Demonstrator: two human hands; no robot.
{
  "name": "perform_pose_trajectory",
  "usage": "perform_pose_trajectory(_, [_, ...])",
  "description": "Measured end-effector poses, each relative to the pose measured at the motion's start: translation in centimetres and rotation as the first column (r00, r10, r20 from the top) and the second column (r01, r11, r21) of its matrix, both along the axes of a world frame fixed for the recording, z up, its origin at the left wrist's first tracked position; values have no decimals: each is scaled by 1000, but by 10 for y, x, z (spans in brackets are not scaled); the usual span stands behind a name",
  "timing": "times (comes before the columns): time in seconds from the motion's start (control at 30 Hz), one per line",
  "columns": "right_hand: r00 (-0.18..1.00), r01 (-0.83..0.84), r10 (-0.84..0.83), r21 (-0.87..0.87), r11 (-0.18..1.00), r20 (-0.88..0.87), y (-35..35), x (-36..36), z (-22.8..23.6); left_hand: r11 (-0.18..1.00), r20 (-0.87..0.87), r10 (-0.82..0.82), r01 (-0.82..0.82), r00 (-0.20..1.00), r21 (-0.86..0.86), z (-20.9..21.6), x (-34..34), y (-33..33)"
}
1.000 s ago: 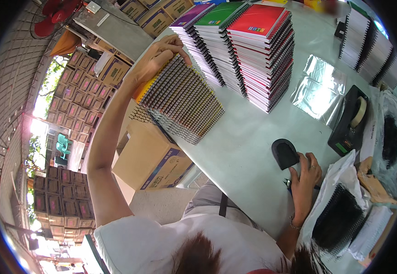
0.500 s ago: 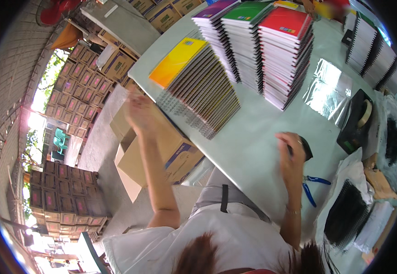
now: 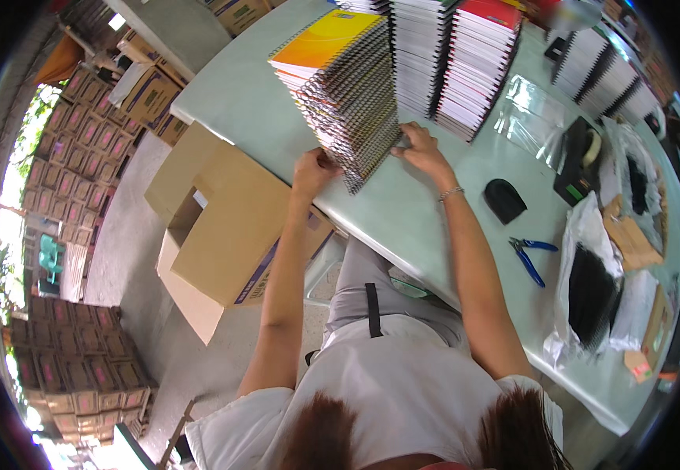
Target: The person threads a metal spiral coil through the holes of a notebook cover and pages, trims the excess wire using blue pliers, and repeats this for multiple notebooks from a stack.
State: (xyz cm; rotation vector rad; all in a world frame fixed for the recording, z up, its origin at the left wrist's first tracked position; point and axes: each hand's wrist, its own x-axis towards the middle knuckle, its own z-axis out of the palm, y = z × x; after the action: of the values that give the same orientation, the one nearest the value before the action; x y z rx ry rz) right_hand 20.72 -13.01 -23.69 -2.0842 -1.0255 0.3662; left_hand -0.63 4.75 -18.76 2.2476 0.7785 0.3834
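A tall stack of spiral notebooks (image 3: 348, 102), with a yellow-orange cover on top, stands near the table's front edge. My left hand (image 3: 315, 174) is closed at the low left side of this stack, its fingers curled against it. At the low right corner, my right hand (image 3: 426, 153) has its fingers and thumb against the notebooks. Behind stand notebook stacks with white pages and black coils, one with a red cover (image 3: 490, 13). A black rounded object (image 3: 505, 200) lies on the table to the right of my right forearm.
An open cardboard box (image 3: 230, 227) stands below the table's left edge. Blue-handled pliers (image 3: 529, 258), a black tape dispenser (image 3: 577, 163), clear plastic sleeves (image 3: 529, 121) and a bag of black coils (image 3: 586, 294) lie at the right. Stacked cartons (image 3: 73, 360) fill the left.
My left hand has come from above the cardboard box to the notebook stack. My right hand has left the black rounded object and reached the stack's right side. The head view has shifted.
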Motion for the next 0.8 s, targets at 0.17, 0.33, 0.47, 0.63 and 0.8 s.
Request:
perform_pose_trajectory(0.17, [996,62,-63,24,998,55,2,-15,0,994,120,-85,92,989,-51,-11,3,15])
perform_pose_trajectory(0.33, [993,113,-109,123,986,-39,-15,-7,-13,983,82,-179,182,980,-30,-13,17,13])
perform_pose_trajectory(0.47, [990,144,-143,90,986,-11,-26,-6,-17,969,64,-235,239,970,-62,-23,22,14])
perform_pose_trajectory(0.63, [978,198,-204,154,968,29,-47,-1,-16,942,98,-311,321,945,-104,-22,37,7])
perform_pose_trajectory(0.8, [948,269,-301,248,931,102,-83,-39,16,988,386,-121,75,914,133,6,26,32])
